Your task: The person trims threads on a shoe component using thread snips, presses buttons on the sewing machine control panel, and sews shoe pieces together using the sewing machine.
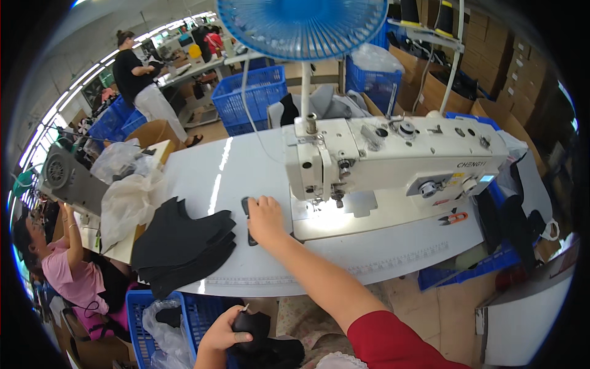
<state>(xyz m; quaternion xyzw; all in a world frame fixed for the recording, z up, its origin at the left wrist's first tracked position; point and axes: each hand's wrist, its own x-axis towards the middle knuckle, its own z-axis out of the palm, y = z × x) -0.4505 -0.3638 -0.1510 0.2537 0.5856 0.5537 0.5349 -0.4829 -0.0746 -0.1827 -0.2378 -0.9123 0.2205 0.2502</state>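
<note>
My right hand (265,218) reaches forward onto the white table (246,166) and rests on a small dark flat piece (248,237), just left of the needle area of a white sewing machine (393,163). My left hand (222,335) is low by my lap, shut on a black fabric piece (253,325). More black fabric (276,353) lies on my lap below it. A stack of black cut fabric pieces (181,246) lies on the table to the left of my right hand.
A blue fan (301,24) stands behind the machine. Orange thread snips (455,218) lie on the machine bed. A blue basket (184,313) holding plastic bags is at my lower left. A seated person in pink (67,270) works at left; another person (138,80) stands far back.
</note>
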